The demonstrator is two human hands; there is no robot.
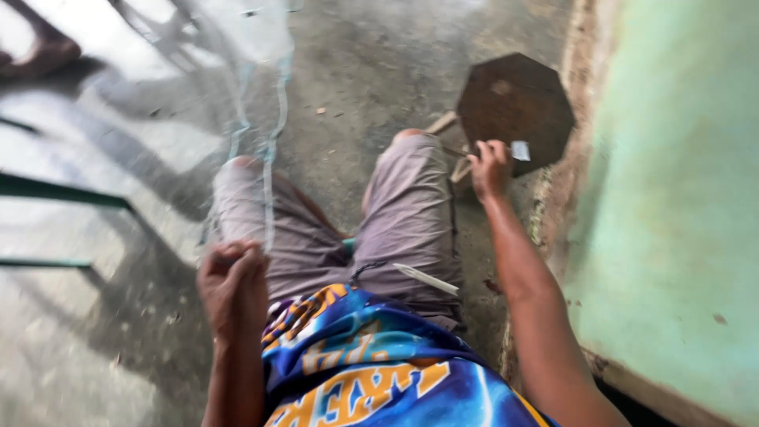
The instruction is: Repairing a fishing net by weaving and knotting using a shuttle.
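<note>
I sit with both knees up, in grey shorts and a blue and orange shirt. My left hand point(232, 281) is closed on the lower edge of a large clear plastic sheet point(257, 95) that rises over my left knee and across the floor. My right hand point(490, 168) reaches out to the right and pinches a small pale piece point(519, 150) at the rim of a dark brown eight-sided wooden stool top point(515, 103). A thin pale strip point(425, 278) lies on my right thigh. The view is blurred.
A green painted wall point(680, 198) with a rough concrete base runs along the right. Grey concrete floor point(348, 71) lies ahead with small scraps on it. Green metal bars point(55, 190) stand at the left. A wooden stick point(441, 122) lies by the stool.
</note>
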